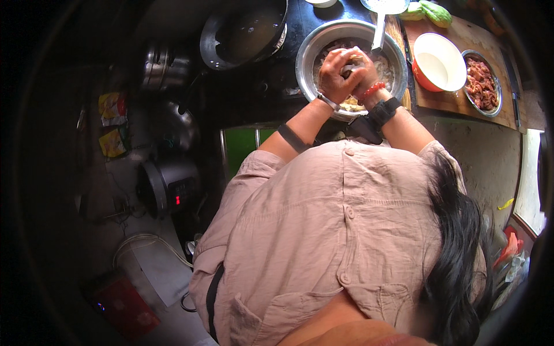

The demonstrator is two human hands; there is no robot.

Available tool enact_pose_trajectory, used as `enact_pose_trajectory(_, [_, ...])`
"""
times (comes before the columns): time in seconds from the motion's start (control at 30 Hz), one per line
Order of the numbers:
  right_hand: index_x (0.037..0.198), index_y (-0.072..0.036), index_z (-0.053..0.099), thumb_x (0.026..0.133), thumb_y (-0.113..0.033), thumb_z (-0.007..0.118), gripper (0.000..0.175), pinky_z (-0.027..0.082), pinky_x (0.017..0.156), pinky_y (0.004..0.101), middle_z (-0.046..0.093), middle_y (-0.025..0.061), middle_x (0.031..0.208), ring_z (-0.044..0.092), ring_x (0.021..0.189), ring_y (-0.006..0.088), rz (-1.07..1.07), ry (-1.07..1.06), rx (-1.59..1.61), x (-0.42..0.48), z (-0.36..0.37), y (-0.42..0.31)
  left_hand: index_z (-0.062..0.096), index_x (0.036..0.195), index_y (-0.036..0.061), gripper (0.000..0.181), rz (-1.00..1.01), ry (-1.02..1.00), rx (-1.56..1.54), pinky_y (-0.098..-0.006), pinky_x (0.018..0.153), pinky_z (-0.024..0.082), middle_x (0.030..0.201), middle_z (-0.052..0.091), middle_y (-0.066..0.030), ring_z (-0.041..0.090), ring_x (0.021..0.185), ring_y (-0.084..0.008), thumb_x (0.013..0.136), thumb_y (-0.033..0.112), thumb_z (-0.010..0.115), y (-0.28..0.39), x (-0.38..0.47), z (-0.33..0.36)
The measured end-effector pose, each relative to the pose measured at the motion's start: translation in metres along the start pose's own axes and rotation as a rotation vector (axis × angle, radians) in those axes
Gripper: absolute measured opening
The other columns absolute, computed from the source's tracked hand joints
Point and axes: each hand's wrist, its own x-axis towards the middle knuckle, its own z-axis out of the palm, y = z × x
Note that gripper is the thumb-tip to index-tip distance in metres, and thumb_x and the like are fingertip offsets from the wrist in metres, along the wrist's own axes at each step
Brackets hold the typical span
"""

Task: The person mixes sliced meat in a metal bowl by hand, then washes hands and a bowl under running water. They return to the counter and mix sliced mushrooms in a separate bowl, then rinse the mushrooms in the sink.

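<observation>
Both hands are raised together over a wide metal basin (308,56) at the top of the head view. My left hand (339,71), wearing a metal bangle, and my right hand (365,69), wearing a red bead bracelet, are cupped against each other around some pale, wet food pieces (351,65). Under them the basin holds liquid with pale and yellowish pieces (351,104). A metal ladle or skimmer (380,30) reaches over the basin's far rim, its handle pointing down into it.
Right of the basin, a wooden cutting board (471,39) bears a red-and-white bowl (439,62), a metal dish of cut raw meat (482,84), green chayotes (435,13) and a knife (515,99). A wok (244,36) stands left; an electric cooker (169,188) is lower left.
</observation>
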Motion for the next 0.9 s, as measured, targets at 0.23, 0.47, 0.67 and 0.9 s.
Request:
enact_pose_trajectory(0.23, [0.089,-0.008,0.053,0.084,-0.029,0.040,0.025,0.045,0.069,0.0276,0.056,0.0040,0.086,0.054,0.078,0.0160,-0.028,0.119,-0.017,0.014,-0.027,0.019,0.056,0.079,0.0093,0.015,0.240,0.060,0.253,-0.0368,0.077,0.038,0.089,0.056,-0.0117,0.053,0.085,-0.0274,0.070,0.021,0.059,-0.001,-0.003,0.000])
enact_pose_trajectory(0.47, [0.087,-0.008,0.054,0.084,-0.028,0.039,0.025,0.045,0.068,0.0273,0.055,0.0037,0.084,0.054,0.076,0.0156,-0.034,0.130,-0.025,0.022,-0.032,0.022,0.048,0.075,0.0067,0.008,0.221,0.111,0.327,-0.0377,0.074,0.037,0.081,0.054,-0.0124,0.051,0.078,-0.0291,0.071,0.010,0.054,-0.013,-0.004,0.005])
enact_pose_trajectory(0.67, [0.089,-0.006,0.053,0.085,-0.026,0.037,0.026,0.044,0.071,0.0277,0.055,0.0050,0.087,0.053,0.080,0.0162,-0.015,0.128,-0.021,0.025,-0.037,0.020,0.048,0.074,0.0054,0.009,0.267,0.041,0.313,-0.0385,0.072,0.037,0.077,0.052,-0.0133,0.050,0.076,-0.0298,0.072,0.011,0.054,-0.021,0.002,0.006])
enact_pose_trajectory(0.9, [0.099,-0.001,0.051,0.086,-0.021,0.032,0.030,0.042,0.081,0.0288,0.054,0.0091,0.097,0.052,0.090,0.0183,-0.013,0.097,-0.015,0.025,-0.047,0.016,0.049,0.073,0.0052,0.009,0.285,0.009,0.279,-0.0389,0.072,0.038,0.076,0.052,-0.0124,0.049,0.076,-0.0300,0.072,0.012,0.056,-0.029,0.002,0.009])
